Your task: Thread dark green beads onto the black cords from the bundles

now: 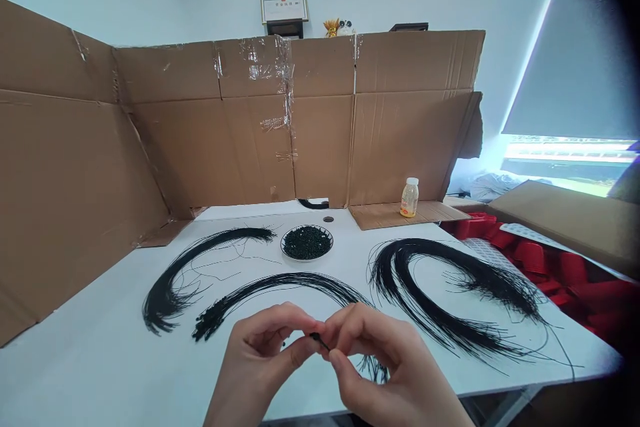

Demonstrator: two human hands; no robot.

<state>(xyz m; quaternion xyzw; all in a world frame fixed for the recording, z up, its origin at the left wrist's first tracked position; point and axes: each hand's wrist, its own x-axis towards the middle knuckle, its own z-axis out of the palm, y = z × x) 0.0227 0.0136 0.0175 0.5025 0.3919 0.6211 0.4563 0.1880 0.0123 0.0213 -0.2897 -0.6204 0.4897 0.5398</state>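
My left hand (265, 350) and my right hand (373, 353) meet low in the middle, both pinched on a small black piece (316, 337) at the end of a thin black strand. The strand runs down behind my right hand. Just beyond my hands lies a curved bundle of black strands (280, 290) on the white table (100, 347). A second bundle (200, 257) arcs at the left and a larger one (450, 293) at the right. A round dish of small black beads (307, 243) sits behind the middle bundle.
Brown cardboard walls (225, 140) enclose the table at the back and left. A small bottle with a white cap (409, 197) stands at the back right. Red trays (545, 267) and a cardboard box (565, 213) lie to the right.
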